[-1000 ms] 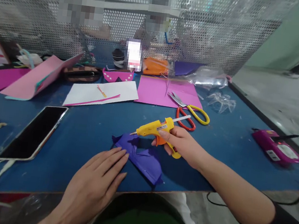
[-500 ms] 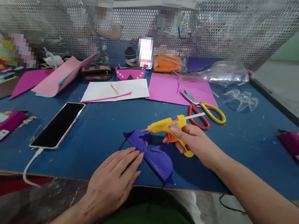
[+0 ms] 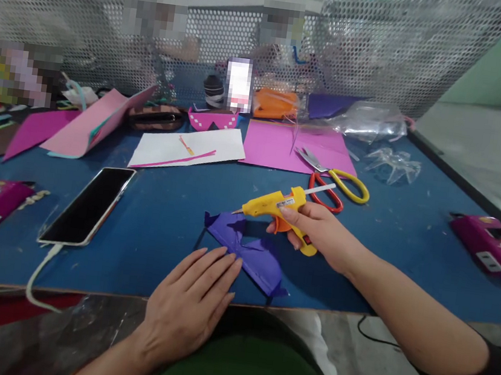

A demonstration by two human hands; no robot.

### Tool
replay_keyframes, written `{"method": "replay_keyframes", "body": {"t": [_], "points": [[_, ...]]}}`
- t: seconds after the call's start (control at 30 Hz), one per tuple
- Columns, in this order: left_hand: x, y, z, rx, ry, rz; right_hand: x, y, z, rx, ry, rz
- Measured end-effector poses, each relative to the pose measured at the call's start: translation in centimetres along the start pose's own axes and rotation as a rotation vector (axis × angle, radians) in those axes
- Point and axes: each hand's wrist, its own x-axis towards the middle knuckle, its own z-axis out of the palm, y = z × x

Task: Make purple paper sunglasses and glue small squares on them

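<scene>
A purple bow-shaped piece (image 3: 262, 263), which looks like folded paper or foam sheet, lies near the table's front edge. My left hand (image 3: 196, 293) rests flat with fingers stretched out, its fingertips on the lower left edge of that piece. A yellow hot glue gun (image 3: 271, 203) with an orange trigger and a white glue stick in its back is held in my right hand (image 3: 313, 229). Its nozzle points left, at the upper edge of the purple piece; I cannot tell whether it touches.
Scissors (image 3: 348, 186) with red and yellow handles lie beyond the glue gun, partly on a pink sheet (image 3: 269, 144). A white sheet (image 3: 155, 145), a pink mask (image 3: 213, 121) and a charging phone (image 3: 90, 207) are to the left. Magenta power strips (image 3: 493, 241) sit at both sides.
The whole view has shifted slightly, so things appear a little further left. The nozzle stays at the purple piece's upper edge, and both hands keep nearly the same pose.
</scene>
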Motion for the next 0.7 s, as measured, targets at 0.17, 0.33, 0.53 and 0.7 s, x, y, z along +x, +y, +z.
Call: {"method": "replay_keyframes", "body": {"t": [0.17, 0.33, 0.53, 0.7], "points": [[0.1, 1.1, 0.7, -0.026, 0.076, 0.079, 0.1, 0.0, 0.1, 0.043, -0.004, -0.025], [0.8, 1.3, 0.6, -0.068, 0.054, 0.123, 0.1, -0.1, 0.1, 0.039, -0.011, -0.030], [0.4, 1.2, 0.6, -0.125, 0.091, 0.084, 0.2, 0.1, -0.1, 0.041, -0.017, -0.041], [0.5, 1.5, 1.2, -0.084, 0.144, 0.122, 0.5, 0.2, 0.1, -0.007, -0.005, -0.053]]}}
